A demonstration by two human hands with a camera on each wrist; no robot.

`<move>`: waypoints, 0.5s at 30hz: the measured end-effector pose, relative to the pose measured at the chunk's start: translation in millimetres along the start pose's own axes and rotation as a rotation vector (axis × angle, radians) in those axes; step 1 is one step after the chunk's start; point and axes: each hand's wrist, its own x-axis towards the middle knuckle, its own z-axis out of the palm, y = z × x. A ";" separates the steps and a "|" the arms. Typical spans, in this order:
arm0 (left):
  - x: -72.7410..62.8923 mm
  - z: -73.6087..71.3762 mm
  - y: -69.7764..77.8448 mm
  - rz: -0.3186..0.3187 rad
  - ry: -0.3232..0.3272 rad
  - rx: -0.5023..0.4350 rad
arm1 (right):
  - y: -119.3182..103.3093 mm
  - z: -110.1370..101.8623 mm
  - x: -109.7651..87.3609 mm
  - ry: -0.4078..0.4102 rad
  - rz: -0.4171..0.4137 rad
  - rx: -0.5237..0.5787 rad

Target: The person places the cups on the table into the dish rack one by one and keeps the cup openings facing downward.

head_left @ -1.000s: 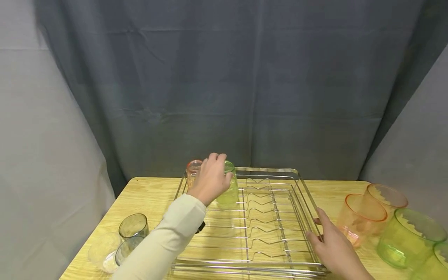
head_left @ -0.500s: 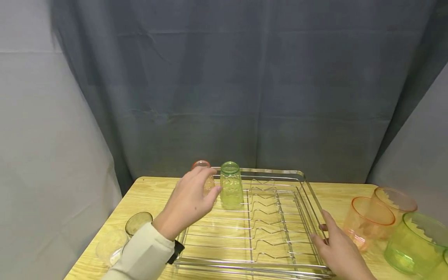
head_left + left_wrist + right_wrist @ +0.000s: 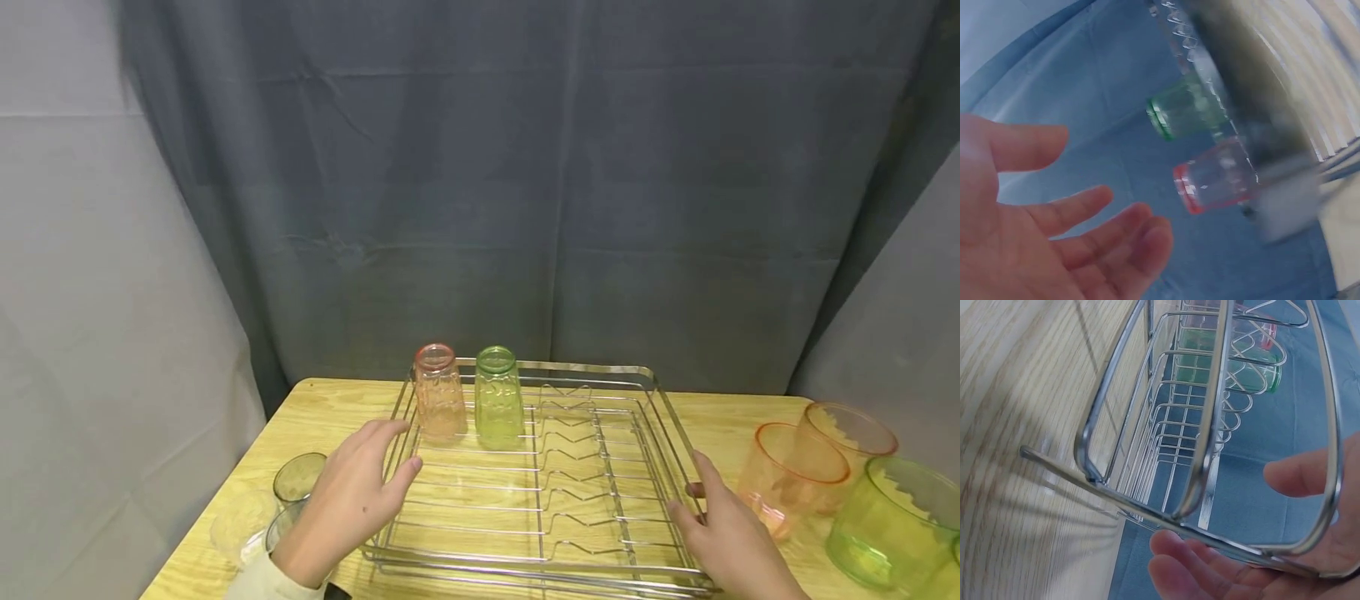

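A wire dish rack (image 3: 542,532) stands on the wooden table. Two tumblers are upside down at its back left: an orange one (image 3: 440,398) and a green one (image 3: 498,408). My left hand (image 3: 348,492) holds nothing and hovers at the rack's left side, thumb and fingers spread apart. In the left wrist view that same hand (image 3: 1079,212) shows an empty palm facing the two tumblers. At the rack's right side, my right hand (image 3: 727,525) grips the side wires. The right wrist view has its fingertips (image 3: 1172,569) under the rail and its thumb (image 3: 1294,475) on the other side.
Left of the rack, smoky grey glasses (image 3: 298,477) and a clear glass (image 3: 243,525) are grouped, partly behind my left arm. On the right stand larger orange containers (image 3: 795,483) and green ones (image 3: 873,533). A grey curtain (image 3: 480,183) hangs behind the table (image 3: 337,408).
My left hand has let go near the tumblers and drawn back toward the front left, leaving the orange and green ones in full view. The right hand stays on the rack.
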 end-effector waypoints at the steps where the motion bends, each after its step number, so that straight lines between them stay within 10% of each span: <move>1: -0.4 1.9 -2.2 -0.025 -0.016 -0.001 | 0.5 -0.3 0.1 -0.005 0.004 0.003; 15: -9.9 50.7 -28.2 -0.136 0.048 0.033 | 1.9 0.6 -0.8 -0.004 -0.016 -0.009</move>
